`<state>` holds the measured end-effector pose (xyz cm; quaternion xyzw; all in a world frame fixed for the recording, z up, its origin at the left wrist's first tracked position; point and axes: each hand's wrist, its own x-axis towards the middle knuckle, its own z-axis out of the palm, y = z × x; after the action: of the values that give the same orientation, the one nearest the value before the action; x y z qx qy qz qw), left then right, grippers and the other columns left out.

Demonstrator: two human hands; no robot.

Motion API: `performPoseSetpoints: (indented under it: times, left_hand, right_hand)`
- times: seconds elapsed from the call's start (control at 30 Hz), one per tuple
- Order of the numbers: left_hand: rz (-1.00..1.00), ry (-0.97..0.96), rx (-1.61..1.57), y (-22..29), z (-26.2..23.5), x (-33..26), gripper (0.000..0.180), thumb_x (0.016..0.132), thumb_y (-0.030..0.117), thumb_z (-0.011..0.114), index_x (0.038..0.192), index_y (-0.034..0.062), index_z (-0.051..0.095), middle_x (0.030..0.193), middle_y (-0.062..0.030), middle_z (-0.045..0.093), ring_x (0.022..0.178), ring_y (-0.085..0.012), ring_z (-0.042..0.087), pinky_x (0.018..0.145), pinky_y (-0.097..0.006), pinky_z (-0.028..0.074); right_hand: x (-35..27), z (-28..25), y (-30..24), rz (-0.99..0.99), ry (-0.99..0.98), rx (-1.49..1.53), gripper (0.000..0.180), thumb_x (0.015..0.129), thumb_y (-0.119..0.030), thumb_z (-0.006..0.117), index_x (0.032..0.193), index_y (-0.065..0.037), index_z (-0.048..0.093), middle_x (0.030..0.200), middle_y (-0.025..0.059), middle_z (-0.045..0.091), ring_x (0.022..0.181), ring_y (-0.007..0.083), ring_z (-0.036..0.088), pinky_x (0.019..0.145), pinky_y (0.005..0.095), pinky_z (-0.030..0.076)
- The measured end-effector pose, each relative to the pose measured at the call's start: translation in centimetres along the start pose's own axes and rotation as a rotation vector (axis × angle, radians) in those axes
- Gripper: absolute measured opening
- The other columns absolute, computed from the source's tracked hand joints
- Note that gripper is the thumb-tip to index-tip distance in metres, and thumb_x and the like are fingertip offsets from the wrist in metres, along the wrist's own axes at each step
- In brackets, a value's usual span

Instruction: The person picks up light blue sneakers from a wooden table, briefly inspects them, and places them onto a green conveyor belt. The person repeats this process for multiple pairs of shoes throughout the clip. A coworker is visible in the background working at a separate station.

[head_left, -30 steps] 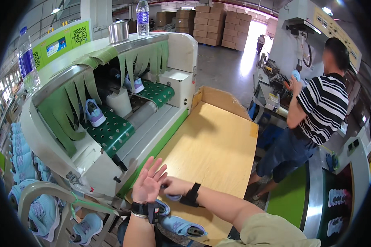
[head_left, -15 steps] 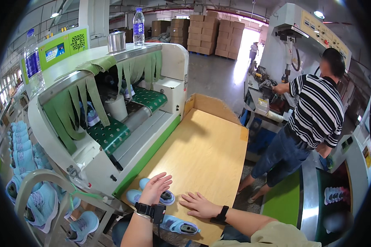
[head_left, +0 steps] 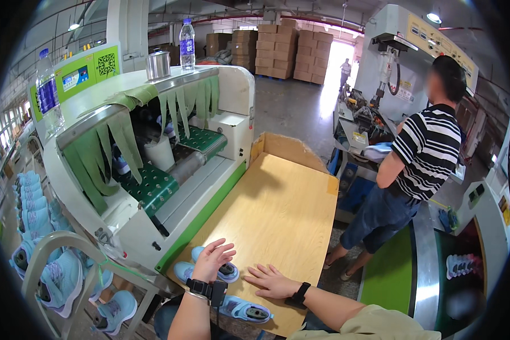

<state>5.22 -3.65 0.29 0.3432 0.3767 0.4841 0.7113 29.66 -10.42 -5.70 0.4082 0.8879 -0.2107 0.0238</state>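
Note:
My left hand [head_left: 211, 259] is raised above the near left part of the wooden table, its fingers apart and nothing in it. Partly hidden behind it, a pair of light blue sneakers [head_left: 228, 272] lies on the tabletop. My right hand [head_left: 272, 281] rests flat on the wood with its fingers spread, holding nothing. Below and between my hands, another light blue sneaker [head_left: 245, 309] lies on its side at the near edge, with a dark insert in its opening. The wooden table [head_left: 283, 198] stretches away in front of me.
On the left stands a white machine with green curtain strips [head_left: 116, 144] and a green perforated belt [head_left: 150, 187]. Beside it, a rack [head_left: 51, 243] carries several blue sneakers. A co-worker in a striped shirt [head_left: 428, 150] stands at a press on the right. Stacked cartons [head_left: 275, 51] stand behind.
The co-worker has turned and drawn an arm in; a light-coloured shoe now shows beside that arm. The press head looks lower. My hands have stayed in place.

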Motion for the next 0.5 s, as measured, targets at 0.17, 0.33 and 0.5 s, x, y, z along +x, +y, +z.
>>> performPoseSetpoints:
  times: [0.17, 0.33, 0.5]
  left_hand:
    - [-0.011, -0.007, 0.007, 0.13, 0.08, 0.10, 0.044, 0.098, 0.018, 0.057, 0.135, -0.0018, 0.043, 0.122, -0.0200, 0.063, 0.107, -0.0285, 0.065, 0.089, -0.035, 0.053]
    - [-0.015, -0.021, -0.023, -0.10, -0.20, 0.19, 0.043, 0.098, 0.016, 0.056, 0.135, -0.0018, 0.043, 0.122, -0.0203, 0.062, 0.107, -0.0288, 0.065, 0.088, -0.036, 0.053]
    - [-0.007, -0.004, -0.024, 0.15, -0.13, -0.05, 0.042, 0.098, 0.016, 0.057, 0.134, -0.0022, 0.044, 0.121, -0.0206, 0.063, 0.106, -0.0291, 0.065, 0.088, -0.036, 0.054]
  right_hand:
    - [-0.12, 0.30, 0.18, -0.008, 0.026, 0.029, 0.066, 0.097, -0.042, 0.048, 0.155, -0.025, 0.021, 0.162, 0.0100, 0.013, 0.149, 0.0388, 0.009, 0.118, 0.0574, 0.009]
    - [-0.16, 0.02, 0.05, -0.013, 0.033, 0.029, 0.066, 0.097, -0.042, 0.048, 0.155, -0.025, 0.022, 0.162, 0.0096, 0.014, 0.148, 0.0390, 0.009, 0.117, 0.0575, 0.009]
    - [-0.02, 0.25, 0.22, -0.024, 0.039, 0.028, 0.066, 0.097, -0.042, 0.048, 0.155, -0.026, 0.022, 0.162, 0.0091, 0.014, 0.148, 0.0393, 0.010, 0.117, 0.0577, 0.010]
